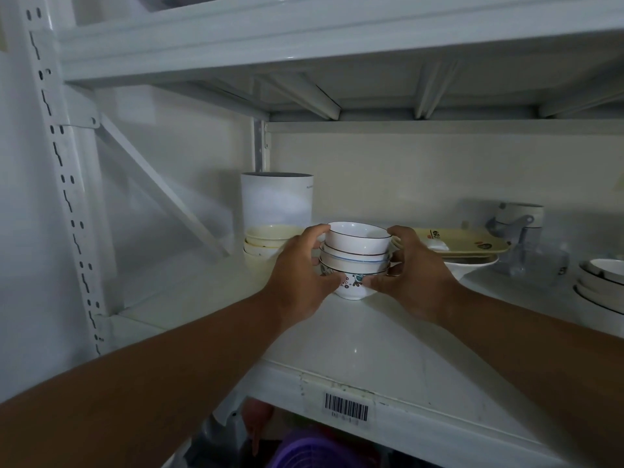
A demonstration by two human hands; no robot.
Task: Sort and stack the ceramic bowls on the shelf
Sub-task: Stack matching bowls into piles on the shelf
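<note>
A stack of several white ceramic bowls stands on the white shelf, the lowest one with a green leaf pattern, the upper ones with dark or blue rim lines. My left hand grips the stack's left side, fingers curled round the rims. My right hand grips its right side, thumb at the bottom bowl, fingers up at the top rim. Another stack of cream bowls sits just behind and left.
A tall white cylinder stands at the back. Right of the hands lie yellow rectangular plates on a white bowl, a clear cup, a white mug, and dark-rimmed bowls at the far right. A shelf post rises at left.
</note>
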